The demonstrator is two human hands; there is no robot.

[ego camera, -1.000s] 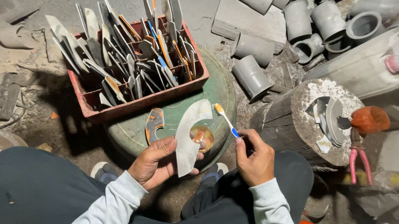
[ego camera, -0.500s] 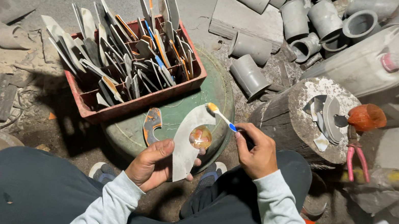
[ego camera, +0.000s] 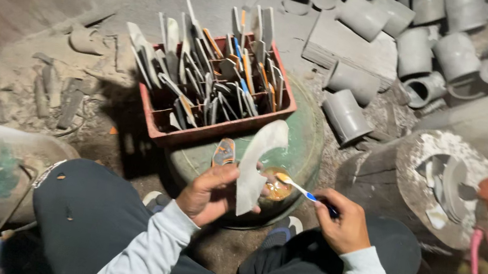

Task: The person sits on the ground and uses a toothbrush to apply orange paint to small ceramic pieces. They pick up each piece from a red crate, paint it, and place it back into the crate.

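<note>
Head view, left hand [ego camera: 209, 192] gripping curved plastic piece [ego camera: 256, 164], right hand [ego camera: 343, 219] clamping toothbrush [ego camera: 303, 192]

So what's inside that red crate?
The red crate is packed with thin curved strips, grey, some orange or blue, standing on end. Its bottom is hidden beneath them.

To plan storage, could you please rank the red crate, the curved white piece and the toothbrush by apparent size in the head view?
1. Red crate
2. White piece
3. Toothbrush, partly hidden in the right hand
</note>
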